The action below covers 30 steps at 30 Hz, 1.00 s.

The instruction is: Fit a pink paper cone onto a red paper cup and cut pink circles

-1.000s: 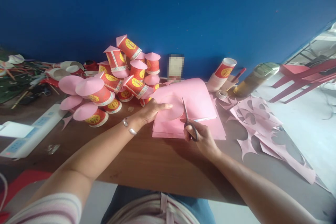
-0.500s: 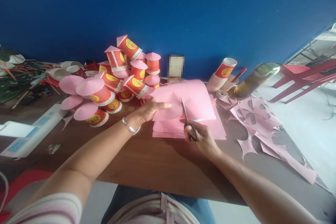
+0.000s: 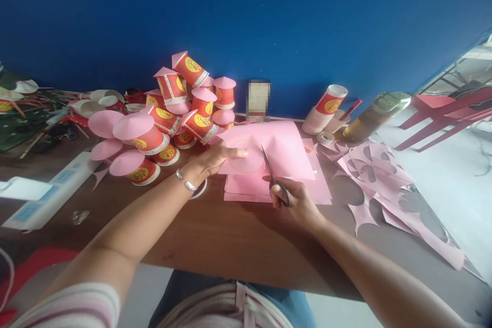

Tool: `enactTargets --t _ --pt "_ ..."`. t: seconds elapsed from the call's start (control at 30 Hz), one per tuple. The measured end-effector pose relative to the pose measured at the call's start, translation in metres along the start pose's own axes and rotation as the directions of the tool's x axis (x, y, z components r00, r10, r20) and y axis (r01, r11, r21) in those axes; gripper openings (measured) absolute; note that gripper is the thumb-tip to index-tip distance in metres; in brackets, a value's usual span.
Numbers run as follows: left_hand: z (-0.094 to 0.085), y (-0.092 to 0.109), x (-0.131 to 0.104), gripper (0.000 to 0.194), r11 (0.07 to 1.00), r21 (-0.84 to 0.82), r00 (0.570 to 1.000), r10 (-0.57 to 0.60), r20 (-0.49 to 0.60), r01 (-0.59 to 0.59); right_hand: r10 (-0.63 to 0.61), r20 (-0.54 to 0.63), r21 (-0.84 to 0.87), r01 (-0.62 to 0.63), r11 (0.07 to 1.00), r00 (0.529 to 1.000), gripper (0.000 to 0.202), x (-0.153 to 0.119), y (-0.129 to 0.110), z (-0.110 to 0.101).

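Observation:
My left hand (image 3: 223, 156) pinches the left edge of a pink paper sheet (image 3: 286, 146), its thumb lying on top. The sheet is raised and buckled, with a rounded cut edge toward me. My right hand (image 3: 294, 197) is closed round the dark handles of a pair of scissors (image 3: 269, 166). The blades point away from me and meet the sheet near its middle; whether they are parted is hard to tell. Under the raised sheet lies a stack of flat pink paper (image 3: 246, 191) on the brown table (image 3: 215, 241).
Red paper cups with pink cone tops (image 3: 167, 87) are piled at the left, beside a white power strip (image 3: 49, 195). Pink paper offcuts (image 3: 369, 174) cover the right side. Stacked cups (image 3: 326, 107), a tape roll (image 3: 325, 137) and a bottle (image 3: 376, 115) stand behind.
The pink sheet has shifted slightly left and toward me, and its right corner hangs lower. My left hand moved a little left with it. The scissors have hardly moved.

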<state>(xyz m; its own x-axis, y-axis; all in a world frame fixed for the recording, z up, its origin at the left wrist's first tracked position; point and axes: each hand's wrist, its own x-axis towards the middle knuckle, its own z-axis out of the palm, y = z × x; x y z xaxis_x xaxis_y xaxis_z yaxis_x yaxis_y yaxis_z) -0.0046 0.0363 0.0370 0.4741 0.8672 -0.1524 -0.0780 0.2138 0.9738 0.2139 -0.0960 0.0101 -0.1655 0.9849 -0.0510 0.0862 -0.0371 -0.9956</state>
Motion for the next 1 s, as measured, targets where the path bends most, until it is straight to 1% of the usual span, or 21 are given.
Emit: enactTargets --t 0.1,0.23,0.3,0.4,0.6,0.8,0.9,1.0 --pt "-0.003 0.000 0.001 0.038 0.999 0.031 0.997 0.032 0.076 -0.034 -0.007 0.003 0.006 0.007 1.000 1.000 0.056 0.000 -0.002 0.000" --pt "-0.008 -0.004 0.003 0.046 0.998 0.041 0.995 0.052 0.083 -0.055 -0.013 0.000 0.030 0.013 0.999 1.000 0.059 0.000 -0.004 0.001" --pt "-0.010 -0.005 0.005 0.049 0.996 0.037 0.991 0.075 0.113 -0.080 -0.012 -0.003 0.035 0.012 0.999 1.000 0.060 0.000 -0.005 0.002" --pt "-0.011 -0.006 0.006 0.049 0.995 0.030 0.985 0.092 0.146 -0.098 -0.014 0.000 0.034 0.014 0.999 1.000 0.058 0.000 -0.006 0.002" --pt "-0.009 -0.003 0.004 0.045 0.995 0.051 0.990 0.081 0.117 -0.087 -0.016 0.002 0.031 0.016 0.999 1.000 0.055 0.000 -0.005 0.001" --pt "-0.008 -0.002 0.004 0.051 0.994 0.030 0.986 0.099 0.132 -0.104 0.006 0.007 0.056 -0.006 0.998 1.000 0.051 0.000 -0.001 0.000" --pt "-0.009 -0.003 0.005 0.050 0.994 0.021 0.984 0.100 0.150 -0.105 -0.002 -0.005 0.048 0.002 0.999 1.000 0.053 0.000 -0.001 0.000" --pt "-0.011 -0.005 0.005 0.049 0.997 0.017 0.986 0.073 0.151 -0.077 -0.029 0.019 0.061 0.028 0.998 0.999 0.058 0.001 -0.002 0.000"
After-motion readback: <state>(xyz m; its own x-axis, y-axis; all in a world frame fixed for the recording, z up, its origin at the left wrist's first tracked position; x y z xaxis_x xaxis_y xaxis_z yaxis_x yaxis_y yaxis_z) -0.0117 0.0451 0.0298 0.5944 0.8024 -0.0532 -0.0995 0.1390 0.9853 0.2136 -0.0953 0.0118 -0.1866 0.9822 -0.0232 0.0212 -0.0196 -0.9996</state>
